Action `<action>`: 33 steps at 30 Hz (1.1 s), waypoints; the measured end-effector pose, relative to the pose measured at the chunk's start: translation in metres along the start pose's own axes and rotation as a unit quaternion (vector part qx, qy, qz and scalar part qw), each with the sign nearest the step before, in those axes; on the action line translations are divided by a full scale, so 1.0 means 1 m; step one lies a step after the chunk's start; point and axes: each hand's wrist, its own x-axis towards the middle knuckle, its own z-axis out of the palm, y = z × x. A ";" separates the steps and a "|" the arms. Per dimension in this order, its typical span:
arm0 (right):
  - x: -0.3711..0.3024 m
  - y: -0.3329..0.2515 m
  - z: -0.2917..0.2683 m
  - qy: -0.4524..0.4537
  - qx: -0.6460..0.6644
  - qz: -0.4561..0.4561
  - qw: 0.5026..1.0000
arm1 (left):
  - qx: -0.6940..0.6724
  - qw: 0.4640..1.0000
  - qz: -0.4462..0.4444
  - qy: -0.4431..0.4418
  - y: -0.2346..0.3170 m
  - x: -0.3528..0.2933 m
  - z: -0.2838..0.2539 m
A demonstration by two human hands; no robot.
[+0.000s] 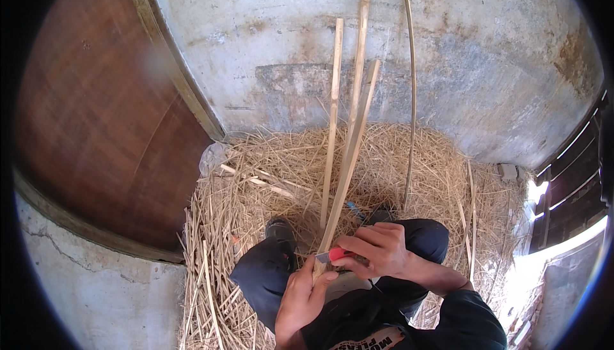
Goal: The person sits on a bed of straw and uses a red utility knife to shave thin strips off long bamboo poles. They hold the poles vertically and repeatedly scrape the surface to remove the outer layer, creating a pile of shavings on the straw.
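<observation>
My left hand [302,295] is closed around the near end of a long pale wooden stick [352,158], which slants up and away from me between my knees. In my right hand [381,251] is a knife with a red handle [339,253]. Its short metal blade [322,257] lies against the stick, just ahead of my left fingers. My right fingers wrap the handle, so part of it is hidden. The stick's lowest end is partly covered by my left hand.
Two more pale sticks [335,75] [361,37] and a thin dark rod [410,69] stand toward the stained wall [492,62]. Straw [435,152] covers the ground, with loose wood strips [272,187] at left. A brown door [96,113] is on the left; a grey stone [213,157] sits beside it.
</observation>
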 end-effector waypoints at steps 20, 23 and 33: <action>0.007 0.000 -0.002 0.002 -0.044 -0.020 0.999 | 0.021 0.999 -0.038 -0.003 -0.004 -0.012 -0.001; 0.009 0.001 -0.002 0.004 -0.051 -0.023 0.998 | 0.025 0.999 -0.037 0.003 -0.006 -0.015 -0.001; 0.026 0.016 -0.014 0.043 -0.057 0.015 0.997 | 0.034 0.998 -0.048 -0.011 -0.010 -0.027 0.001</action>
